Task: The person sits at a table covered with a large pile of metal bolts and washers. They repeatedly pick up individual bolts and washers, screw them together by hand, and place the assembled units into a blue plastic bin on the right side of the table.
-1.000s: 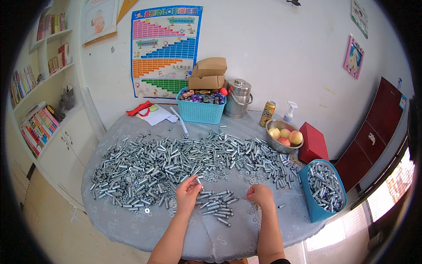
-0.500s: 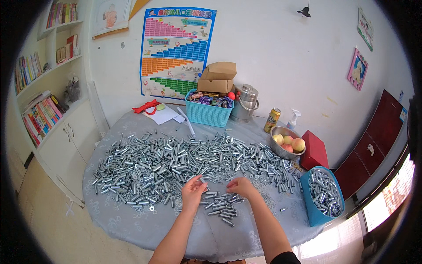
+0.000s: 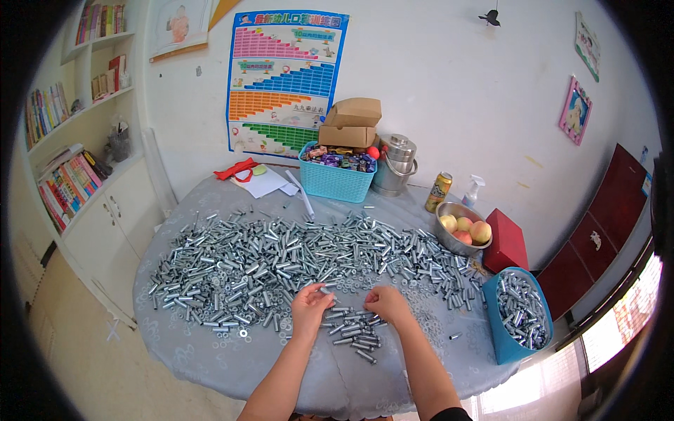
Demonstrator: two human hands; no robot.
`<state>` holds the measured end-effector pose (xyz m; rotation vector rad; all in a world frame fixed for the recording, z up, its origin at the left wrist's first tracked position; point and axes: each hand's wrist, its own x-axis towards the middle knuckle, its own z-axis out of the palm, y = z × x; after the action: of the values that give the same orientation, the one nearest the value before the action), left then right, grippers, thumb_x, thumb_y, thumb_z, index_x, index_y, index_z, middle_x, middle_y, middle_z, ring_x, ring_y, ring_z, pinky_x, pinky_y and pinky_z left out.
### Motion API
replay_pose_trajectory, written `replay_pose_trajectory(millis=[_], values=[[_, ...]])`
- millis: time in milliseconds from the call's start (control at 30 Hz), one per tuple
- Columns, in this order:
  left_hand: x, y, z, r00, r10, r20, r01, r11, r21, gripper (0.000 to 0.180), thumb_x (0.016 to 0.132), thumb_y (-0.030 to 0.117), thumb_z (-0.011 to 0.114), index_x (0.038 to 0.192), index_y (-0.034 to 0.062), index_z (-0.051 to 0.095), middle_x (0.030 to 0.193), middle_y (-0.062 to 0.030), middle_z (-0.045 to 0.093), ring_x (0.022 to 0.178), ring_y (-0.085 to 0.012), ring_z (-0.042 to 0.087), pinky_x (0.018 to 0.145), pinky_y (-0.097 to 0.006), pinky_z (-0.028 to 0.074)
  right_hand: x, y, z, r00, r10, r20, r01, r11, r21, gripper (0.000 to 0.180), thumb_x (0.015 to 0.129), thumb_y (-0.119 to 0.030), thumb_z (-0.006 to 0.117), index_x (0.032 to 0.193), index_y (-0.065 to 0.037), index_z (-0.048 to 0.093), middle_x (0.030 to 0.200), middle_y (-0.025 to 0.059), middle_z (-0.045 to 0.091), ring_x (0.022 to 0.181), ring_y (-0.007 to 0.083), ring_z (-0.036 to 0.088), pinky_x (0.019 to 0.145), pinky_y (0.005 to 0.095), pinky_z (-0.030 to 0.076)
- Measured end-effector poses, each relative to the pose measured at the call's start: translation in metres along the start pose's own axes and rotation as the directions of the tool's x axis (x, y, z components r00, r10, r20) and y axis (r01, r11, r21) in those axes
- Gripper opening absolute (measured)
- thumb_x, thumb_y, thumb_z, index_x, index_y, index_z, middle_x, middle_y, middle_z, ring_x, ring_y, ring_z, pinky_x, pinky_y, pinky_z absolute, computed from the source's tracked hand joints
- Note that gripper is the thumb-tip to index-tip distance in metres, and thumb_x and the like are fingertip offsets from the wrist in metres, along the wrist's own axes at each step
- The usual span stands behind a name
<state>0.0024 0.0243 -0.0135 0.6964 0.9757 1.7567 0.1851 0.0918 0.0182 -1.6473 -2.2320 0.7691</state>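
My left hand (image 3: pixel 309 306) is closed, pinching a silvery expansion bolt (image 3: pixel 327 290) between thumb and fingers. Just to its right, my right hand (image 3: pixel 386 303) hovers with fingertips pressed together; whatever they hold, if anything, is too small to make out. Below and between the hands lies a small group of similar bolts (image 3: pixel 357 333), roughly lined up on the grey tablecloth. Beyond both hands spreads a large heap of loose metal sleeves and bolts (image 3: pixel 281 245). Flat washers (image 3: pixel 243 333) are scattered along its near edge.
A blue bin (image 3: pixel 502 337) full of metal parts stands at the table's right edge. Behind it are a red box (image 3: pixel 505 242), a steel bowl (image 3: pixel 460 247) of fruit, a can (image 3: pixel 439 191) and a spray bottle (image 3: pixel 474 191). A turquoise basket (image 3: pixel 337 184) and steel pot (image 3: pixel 394 168) sit at the back.
The whole view has shifted slightly. Both hands keep nearly the same pose, the left still pinching the bolt and the right still close beside it.
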Motion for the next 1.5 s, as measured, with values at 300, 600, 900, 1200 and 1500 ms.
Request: replay_pose_trajectory(millis=[300,600,900,1200,1500], values=[[-0.003,0.004,0.001,0.993,-0.118,-0.022,0.117,0.993,-0.028,0.022,0.075,-0.004,0.063,0.095,-0.0032,0.055,0.082,-0.0101,0.058,0.072,-0.0176,0.062,0.068,-0.026,0.055,-0.013,0.002,0.03,0.956,-0.04,-0.289,0.191,0.835,0.516,0.015,0.074,-0.01,0.066,0.086,-0.002,0.065,0.078,0.0073,0.066,0.069,0.0132,0.061,0.063,0.0247,0.048],[-0.008,0.007,0.005,0.97,-0.244,-0.013,0.24,0.962,-0.127,0.015,0.078,-0.002,0.061,0.09,-0.0051,0.055,0.086,-0.0145,0.06,0.077,-0.0233,0.063,0.071,-0.029,0.055,-0.017,-0.013,0.045,0.967,-0.032,-0.251,0.234,0.491,0.839,0.013,0.074,0.003,0.066,0.085,0.001,0.059,0.084,0.0056,0.062,0.077,0.0108,0.059,0.07,0.0208,0.048],[-0.005,0.0,-0.003,0.942,-0.329,0.07,0.335,0.902,-0.272,0.013,0.078,0.0,0.061,0.089,-0.0041,0.056,0.09,-0.0138,0.059,0.084,-0.0256,0.062,0.075,-0.031,0.054,-0.018,-0.016,0.049,0.95,-0.138,-0.28,0.311,0.339,0.888,0.011,0.075,0.004,0.065,0.084,0.001,0.06,0.088,0.0045,0.06,0.081,0.0108,0.058,0.072,0.0214,0.048],[-0.011,0.015,0.006,0.922,-0.378,0.085,0.382,0.923,-0.035,0.022,0.078,0.005,0.063,0.096,-0.0065,0.058,0.088,-0.0153,0.063,0.075,-0.0211,0.063,0.069,-0.029,0.054,-0.021,-0.018,0.042,0.96,-0.05,-0.274,0.273,0.372,0.887,0.017,0.078,0.002,0.063,0.094,-0.001,0.058,0.091,0.0035,0.06,0.082,0.0092,0.057,0.073,0.0213,0.047],[-0.006,0.008,0.0,0.949,-0.316,0.012,0.315,0.941,-0.125,0.022,0.079,0.006,0.064,0.096,-0.0063,0.059,0.087,-0.0156,0.063,0.07,-0.0186,0.063,0.066,-0.027,0.054,-0.004,0.006,0.01,0.853,0.105,-0.512,0.365,0.581,0.727,0.018,0.078,-0.005,0.063,0.096,-0.001,0.061,0.081,0.0022,0.062,0.073,0.009,0.056,0.067,0.0223,0.045]])
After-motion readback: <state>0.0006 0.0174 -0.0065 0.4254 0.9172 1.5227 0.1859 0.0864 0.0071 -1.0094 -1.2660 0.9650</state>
